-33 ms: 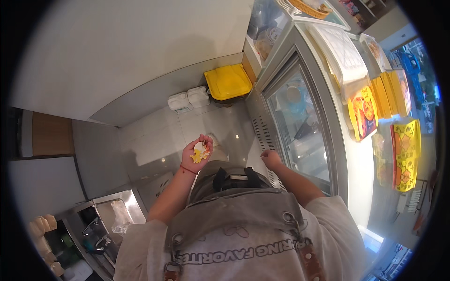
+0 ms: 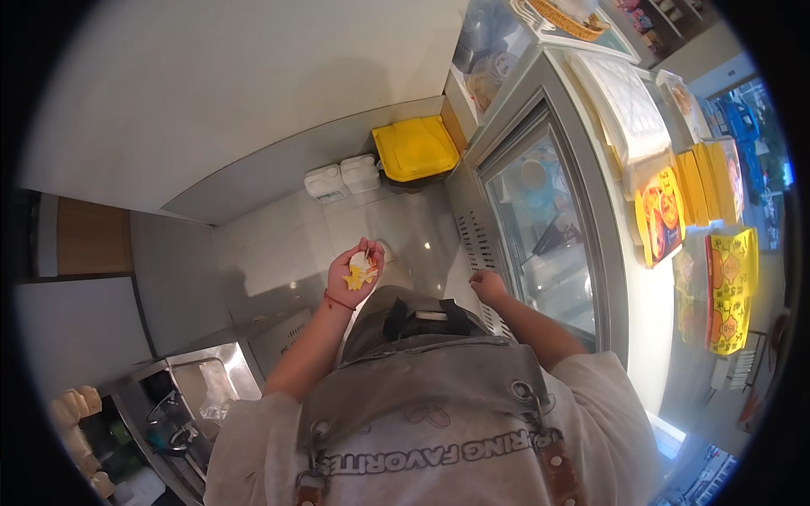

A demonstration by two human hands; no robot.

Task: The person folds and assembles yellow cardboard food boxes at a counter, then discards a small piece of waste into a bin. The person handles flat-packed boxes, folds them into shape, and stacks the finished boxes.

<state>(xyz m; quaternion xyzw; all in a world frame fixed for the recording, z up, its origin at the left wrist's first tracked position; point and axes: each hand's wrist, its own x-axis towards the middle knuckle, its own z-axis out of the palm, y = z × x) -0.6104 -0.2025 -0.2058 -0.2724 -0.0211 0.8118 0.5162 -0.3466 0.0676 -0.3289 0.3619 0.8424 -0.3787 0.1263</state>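
My left hand (image 2: pixel 338 277) is palm up in front of me, its fingers curled around small scraps (image 2: pixel 361 271) in white, yellow and red. They look like torn wrapper pieces, though their exact kind is unclear. A thin red cord circles that wrist. Lower and to the right, my right hand (image 2: pixel 487 287) hangs in a loose fist with no object showing. It is closest to the vented base (image 2: pixel 477 244) of a glass-door display fridge (image 2: pixel 540 219); I cannot tell whether they touch.
Against the far wall stands a bin with a yellow lid (image 2: pixel 415 148), beside two white jugs (image 2: pixel 342 179). Packets (image 2: pixel 661 215) and white trays (image 2: pixel 616 105) lie on the fridge top at right. A metal sink (image 2: pixel 232 375) is at lower left. Tiled floor (image 2: pixel 287 244) lies ahead.
The view has turned slightly, so the fridge, packets and yellow-lidded bin appear a little further right and lower. Both hands keep nearly the same pose, the scraps still in my left.
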